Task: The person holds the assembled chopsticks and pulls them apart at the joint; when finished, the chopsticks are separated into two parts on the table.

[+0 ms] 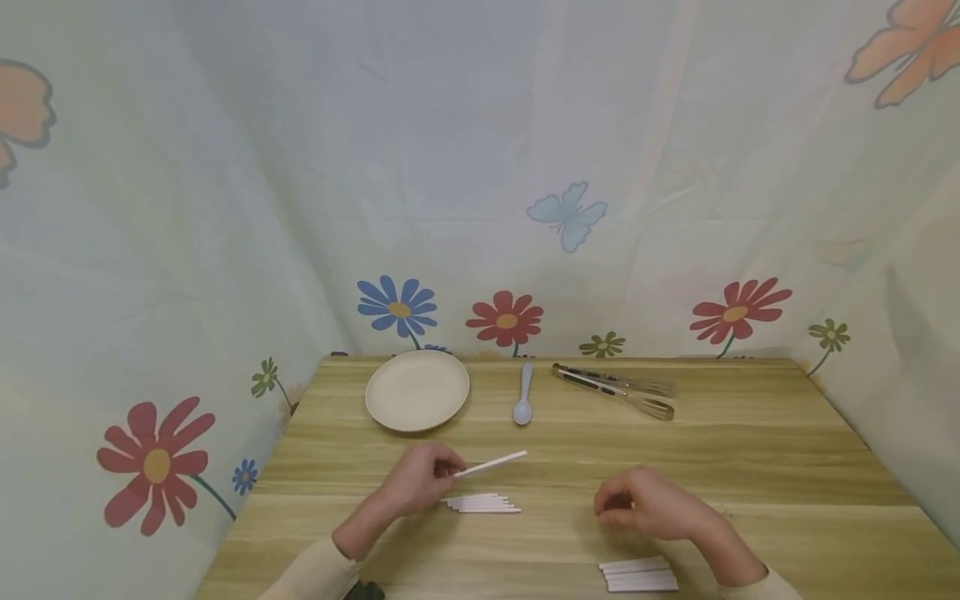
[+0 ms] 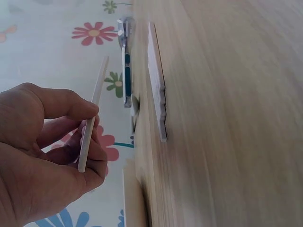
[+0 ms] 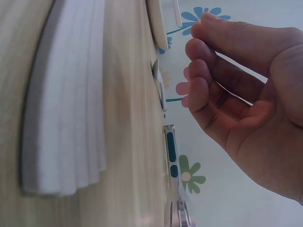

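Note:
A thin white stick (image 1: 498, 462) is pinched between the thumb and fingers of my left hand (image 1: 422, 479), raised above the table. Just below it lies a row of similar white sticks (image 1: 483, 503), side by side on the wood. In the left wrist view the pinched stick (image 2: 98, 94) slants up past the fingertips. My right hand (image 1: 651, 504) hovers over the table, fingers loosely bent and holding nothing. Nearer the front edge, below that hand, a second row of white sticks (image 1: 637, 575) lies flat; the right wrist view shows these sticks (image 3: 71, 94) close up.
At the back left of the wooden table (image 1: 765, 450) stands a cream plate (image 1: 417, 390). To its right lie a pale spoon (image 1: 523, 400) and metal tongs (image 1: 615, 389). A flower-printed curtain (image 1: 450, 167) surrounds the table's back and sides.

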The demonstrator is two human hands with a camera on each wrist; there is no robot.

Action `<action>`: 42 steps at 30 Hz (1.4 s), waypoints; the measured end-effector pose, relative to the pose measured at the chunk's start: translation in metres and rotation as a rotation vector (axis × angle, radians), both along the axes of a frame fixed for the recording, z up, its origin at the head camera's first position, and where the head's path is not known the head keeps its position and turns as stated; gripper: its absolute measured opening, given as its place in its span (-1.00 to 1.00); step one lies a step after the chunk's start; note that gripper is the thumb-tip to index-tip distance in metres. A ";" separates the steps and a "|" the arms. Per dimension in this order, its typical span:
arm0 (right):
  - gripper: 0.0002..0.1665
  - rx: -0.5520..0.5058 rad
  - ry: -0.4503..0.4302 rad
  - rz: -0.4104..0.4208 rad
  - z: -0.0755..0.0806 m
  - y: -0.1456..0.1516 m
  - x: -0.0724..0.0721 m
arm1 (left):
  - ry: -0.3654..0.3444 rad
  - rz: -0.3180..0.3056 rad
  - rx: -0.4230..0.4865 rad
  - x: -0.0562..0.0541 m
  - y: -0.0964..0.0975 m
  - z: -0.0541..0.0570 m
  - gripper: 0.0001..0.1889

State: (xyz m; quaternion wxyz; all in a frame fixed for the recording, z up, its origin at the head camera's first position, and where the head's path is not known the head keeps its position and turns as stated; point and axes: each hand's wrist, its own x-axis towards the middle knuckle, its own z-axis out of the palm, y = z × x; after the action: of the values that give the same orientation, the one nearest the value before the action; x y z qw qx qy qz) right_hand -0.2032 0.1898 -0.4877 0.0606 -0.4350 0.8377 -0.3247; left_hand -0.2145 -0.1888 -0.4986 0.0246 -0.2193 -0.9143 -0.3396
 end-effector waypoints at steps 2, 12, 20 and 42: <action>-0.91 -0.001 0.001 -0.011 0.002 -0.002 0.000 | 0.003 -0.008 0.001 0.000 0.002 0.001 -0.82; -0.95 -0.011 0.036 -0.046 0.009 -0.011 -0.002 | 0.000 -0.021 -0.004 0.000 0.011 0.005 -0.83; -0.93 -0.027 0.070 -0.099 0.010 -0.017 -0.004 | -0.024 -0.044 0.003 0.000 0.017 0.008 -0.83; -0.86 -0.198 0.180 -0.140 0.017 -0.034 -0.007 | 0.013 -0.128 -0.008 0.000 0.038 0.016 -0.80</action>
State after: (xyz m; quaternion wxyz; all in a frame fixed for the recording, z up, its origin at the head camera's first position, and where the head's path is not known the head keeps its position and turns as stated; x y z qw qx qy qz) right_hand -0.2104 0.1554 -0.4705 -0.0807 -0.4068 0.8317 -0.3690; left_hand -0.2141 -0.1506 -0.4831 0.0080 -0.2796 -0.8996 -0.3353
